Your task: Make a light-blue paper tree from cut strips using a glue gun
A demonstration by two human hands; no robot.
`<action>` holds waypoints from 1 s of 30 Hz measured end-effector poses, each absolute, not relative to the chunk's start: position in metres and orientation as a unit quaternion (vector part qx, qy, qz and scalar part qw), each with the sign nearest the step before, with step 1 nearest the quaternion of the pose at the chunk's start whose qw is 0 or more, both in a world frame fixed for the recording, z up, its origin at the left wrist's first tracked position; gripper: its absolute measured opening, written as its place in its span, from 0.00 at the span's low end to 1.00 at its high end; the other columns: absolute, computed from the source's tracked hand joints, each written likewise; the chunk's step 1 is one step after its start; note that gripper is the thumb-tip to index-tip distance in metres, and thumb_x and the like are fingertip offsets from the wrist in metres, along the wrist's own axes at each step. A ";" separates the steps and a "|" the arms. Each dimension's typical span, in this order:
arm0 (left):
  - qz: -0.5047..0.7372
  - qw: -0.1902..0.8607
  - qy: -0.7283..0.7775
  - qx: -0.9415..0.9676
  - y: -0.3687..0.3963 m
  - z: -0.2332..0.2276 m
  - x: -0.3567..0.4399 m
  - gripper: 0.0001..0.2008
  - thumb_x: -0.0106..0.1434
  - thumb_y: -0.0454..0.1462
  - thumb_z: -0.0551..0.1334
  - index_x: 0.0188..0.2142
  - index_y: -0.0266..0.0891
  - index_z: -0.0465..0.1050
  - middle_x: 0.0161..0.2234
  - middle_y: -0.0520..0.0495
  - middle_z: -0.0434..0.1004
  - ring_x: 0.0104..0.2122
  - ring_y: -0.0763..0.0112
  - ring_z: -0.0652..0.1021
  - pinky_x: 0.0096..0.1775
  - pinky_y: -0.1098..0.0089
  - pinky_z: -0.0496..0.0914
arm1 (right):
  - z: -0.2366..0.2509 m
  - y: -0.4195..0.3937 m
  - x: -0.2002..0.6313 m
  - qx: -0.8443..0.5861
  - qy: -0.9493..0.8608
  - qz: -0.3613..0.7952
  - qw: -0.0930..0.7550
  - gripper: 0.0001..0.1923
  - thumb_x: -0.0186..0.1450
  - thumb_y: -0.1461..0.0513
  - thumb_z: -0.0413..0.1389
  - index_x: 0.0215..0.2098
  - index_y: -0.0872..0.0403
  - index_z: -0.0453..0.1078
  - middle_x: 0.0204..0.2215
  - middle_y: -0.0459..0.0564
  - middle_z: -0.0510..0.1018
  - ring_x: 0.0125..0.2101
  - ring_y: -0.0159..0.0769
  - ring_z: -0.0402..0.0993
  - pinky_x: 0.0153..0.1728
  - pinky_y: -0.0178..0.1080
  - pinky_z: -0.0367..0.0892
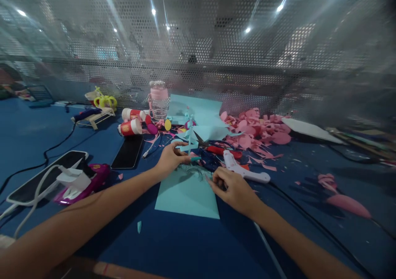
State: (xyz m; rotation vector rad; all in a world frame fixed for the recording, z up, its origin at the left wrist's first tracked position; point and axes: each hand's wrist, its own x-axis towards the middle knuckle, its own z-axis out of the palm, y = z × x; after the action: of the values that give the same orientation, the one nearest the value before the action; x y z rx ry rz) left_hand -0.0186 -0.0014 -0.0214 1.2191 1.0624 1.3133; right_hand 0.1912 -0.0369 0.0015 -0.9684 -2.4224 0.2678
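Observation:
My left hand (170,160) is closed, with thumb and forefinger around a strip of light blue cut paper (189,146). A small teal piece (195,159) shows at the thumb tip. Under both hands lies a light blue paper sheet (187,194) with dark, thin curved marks near its top edge. My right hand (230,186) hovers by the sheet's right edge, fingers curled in; whatever is between them is too small to make out. Just behind it rests a white glue gun (247,172). Open scissors (202,142) and a red-handled tool (224,151) lie beyond the hands.
Pink paper cut-outs (256,128) heap at the back right. A clear bottle with a pink top (159,100) and paper cups (130,127) stand or lie back left. A black phone (127,152), a power bank (46,178) and cables occupy the left. A perforated metal screen (198,43) closes the back.

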 end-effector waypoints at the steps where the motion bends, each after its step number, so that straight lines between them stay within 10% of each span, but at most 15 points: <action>1: 0.544 0.503 0.443 0.506 -0.001 -0.022 -0.019 0.28 0.40 0.35 0.70 0.41 0.33 0.64 0.17 0.55 0.72 0.20 0.74 0.75 0.24 0.76 0.68 | 0.002 -0.037 0.192 -0.360 -0.892 0.087 0.259 0.07 0.59 0.65 0.50 0.23 0.53 0.59 0.20 0.44 0.66 0.20 0.28 0.63 0.21 0.32 0.59; 12: 0.517 0.470 0.459 0.548 -0.012 -0.015 -0.014 0.24 0.43 0.34 0.69 0.40 0.34 0.65 0.20 0.53 0.73 0.21 0.76 0.75 0.25 0.76 0.67 | -0.006 -0.020 0.200 -0.390 -0.895 0.000 0.218 0.08 0.58 0.66 0.49 0.22 0.53 0.57 0.18 0.43 0.65 0.18 0.29 0.61 0.22 0.33 0.54; 21: 0.672 0.344 0.463 0.464 0.001 -0.012 -0.030 0.22 0.47 0.36 0.66 0.42 0.34 0.63 0.23 0.53 0.74 0.25 0.75 0.76 0.32 0.73 0.69 | 0.003 -0.009 0.217 -0.379 -0.845 -0.030 0.376 0.10 0.62 0.61 0.48 0.23 0.53 0.57 0.19 0.44 0.63 0.20 0.29 0.62 0.23 0.33 0.58; 30: 0.672 0.271 0.537 0.432 0.025 -0.031 -0.048 0.18 0.47 0.35 0.65 0.38 0.35 0.65 0.24 0.51 0.74 0.25 0.73 0.75 0.31 0.72 0.69 | 0.005 -0.034 0.191 -0.294 -0.906 0.036 0.303 0.11 0.62 0.62 0.50 0.44 0.56 0.63 0.40 0.55 0.72 0.43 0.39 0.65 0.45 0.42 0.62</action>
State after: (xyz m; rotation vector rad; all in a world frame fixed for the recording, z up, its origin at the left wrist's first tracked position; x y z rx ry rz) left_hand -0.0480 0.0251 -0.0313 1.1625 1.4473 1.8106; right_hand 0.1906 -0.0343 0.0053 -0.7781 -2.4003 0.0949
